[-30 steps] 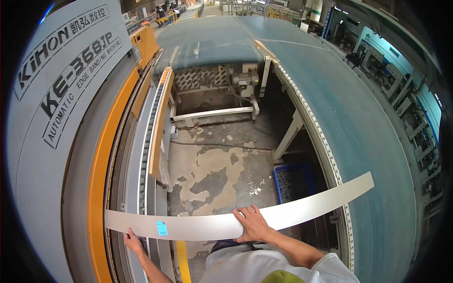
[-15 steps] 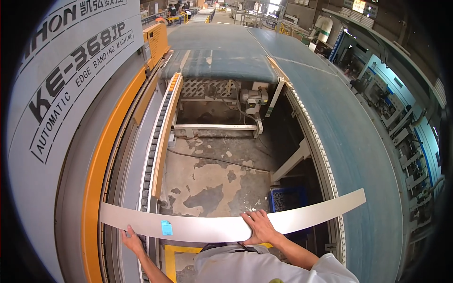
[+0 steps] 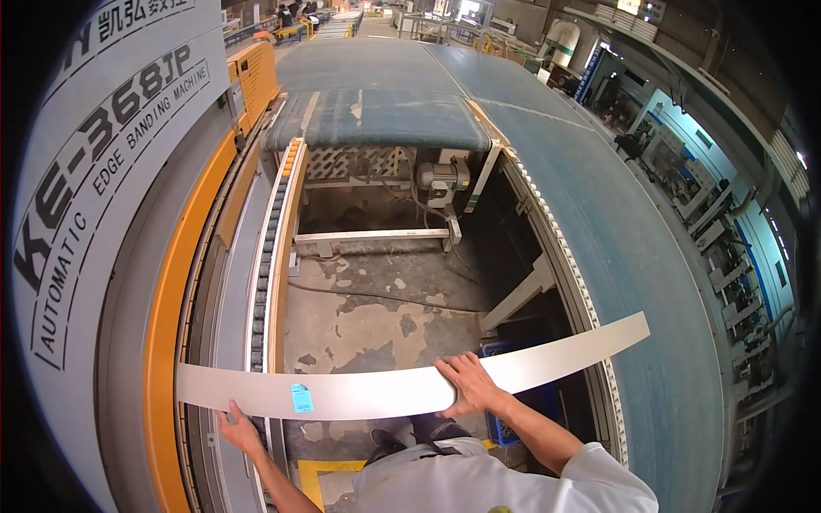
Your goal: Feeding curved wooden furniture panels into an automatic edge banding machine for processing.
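A long, narrow pale board (image 3: 368,395) lies crosswise in front of me, with a blue label (image 3: 301,398) on its upper face. My right hand (image 3: 469,386) wraps over it right of its middle, fingers at the far edge and the palm side by the near edge. Near the board's left end, my left hand (image 3: 242,429) grips the near edge, its thumb side showing and the other fingers partly hidden underneath. The left end meets the orange rail of the machine; the right end reaches over the green conveyor belt (image 3: 590,205).
To the left stands a grey edge banding machine (image 3: 128,154) with an orange rail (image 3: 167,316). A roller track (image 3: 272,231) runs alongside it. Between track and belt is a gap with a motor (image 3: 443,181), a cable and a blue crate (image 3: 505,432) on the floor.
The board's right end has swung slightly farther from me, and its middle sits a little farther away too. Both hands keep their places on it. My view has shifted, and my shoes now show.
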A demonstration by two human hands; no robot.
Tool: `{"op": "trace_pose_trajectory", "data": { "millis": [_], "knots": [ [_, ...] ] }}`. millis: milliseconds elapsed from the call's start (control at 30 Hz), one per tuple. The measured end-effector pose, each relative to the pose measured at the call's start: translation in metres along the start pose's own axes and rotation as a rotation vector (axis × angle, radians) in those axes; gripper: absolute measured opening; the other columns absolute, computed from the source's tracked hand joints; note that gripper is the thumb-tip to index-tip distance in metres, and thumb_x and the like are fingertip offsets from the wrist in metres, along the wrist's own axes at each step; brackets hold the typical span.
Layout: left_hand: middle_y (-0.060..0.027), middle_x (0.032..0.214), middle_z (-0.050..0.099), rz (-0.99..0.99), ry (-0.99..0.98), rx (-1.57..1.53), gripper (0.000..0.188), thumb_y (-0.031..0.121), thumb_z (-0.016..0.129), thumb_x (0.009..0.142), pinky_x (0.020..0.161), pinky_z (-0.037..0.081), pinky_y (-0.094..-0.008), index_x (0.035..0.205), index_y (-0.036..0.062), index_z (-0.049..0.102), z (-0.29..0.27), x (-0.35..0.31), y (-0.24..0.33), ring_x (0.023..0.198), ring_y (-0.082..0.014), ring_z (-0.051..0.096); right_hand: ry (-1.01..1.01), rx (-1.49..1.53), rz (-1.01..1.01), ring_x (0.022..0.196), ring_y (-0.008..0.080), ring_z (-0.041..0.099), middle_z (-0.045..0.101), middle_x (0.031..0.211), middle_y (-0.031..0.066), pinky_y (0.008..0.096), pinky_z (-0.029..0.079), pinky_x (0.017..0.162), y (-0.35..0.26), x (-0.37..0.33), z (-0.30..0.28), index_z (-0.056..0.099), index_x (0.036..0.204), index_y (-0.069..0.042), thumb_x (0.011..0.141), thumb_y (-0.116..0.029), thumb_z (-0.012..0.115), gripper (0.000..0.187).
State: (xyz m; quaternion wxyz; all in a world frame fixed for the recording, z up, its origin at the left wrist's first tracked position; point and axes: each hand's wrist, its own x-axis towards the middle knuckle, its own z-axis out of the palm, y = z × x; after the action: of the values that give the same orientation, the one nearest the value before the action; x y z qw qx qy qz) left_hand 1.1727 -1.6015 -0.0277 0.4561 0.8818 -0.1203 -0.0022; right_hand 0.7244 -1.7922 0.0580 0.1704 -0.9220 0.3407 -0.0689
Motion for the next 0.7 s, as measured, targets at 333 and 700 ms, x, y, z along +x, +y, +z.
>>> {"op": "trace_pose_trajectory", "data": {
  "millis": [333, 700],
  "knots": [
    [-0.0307, 0.126, 0.058, -0.008, -0.014, 0.017, 0.053, 0.027, 0.063, 0.093, 0.103, 0.040, -0.0405, 0.126, -0.0124, 0.054, 0.053, 0.040, 0.018, 0.120, -0.0405, 0.055, 0.011, -0.004, -0.014, 0.110, 0.0351, 0.051, 0.054, 0.120, 0.0188, 0.0500, 0.030, 0.105, 0.038, 0.061, -0.016, 0.049, 0.131, -0.003, 0.049, -0.059, 0.081, 0.105],
    [-0.0201, 0.126, 0.061, -0.072, -0.068, -0.146, 0.048, 0.015, 0.061, 0.095, 0.096, 0.044, -0.0317, 0.134, -0.0085, 0.049, 0.103, 0.063, 0.087, 0.112, -0.0228, 0.058, 0.003, 0.080, -0.004, 0.111, 0.0340, 0.050, 0.054, 0.118, 0.0180, 0.0519, 0.028, 0.104, 0.084, 0.126, -0.031, 0.051, 0.126, -0.002, 0.048, -0.050, 0.084, 0.097]
  ]
}}
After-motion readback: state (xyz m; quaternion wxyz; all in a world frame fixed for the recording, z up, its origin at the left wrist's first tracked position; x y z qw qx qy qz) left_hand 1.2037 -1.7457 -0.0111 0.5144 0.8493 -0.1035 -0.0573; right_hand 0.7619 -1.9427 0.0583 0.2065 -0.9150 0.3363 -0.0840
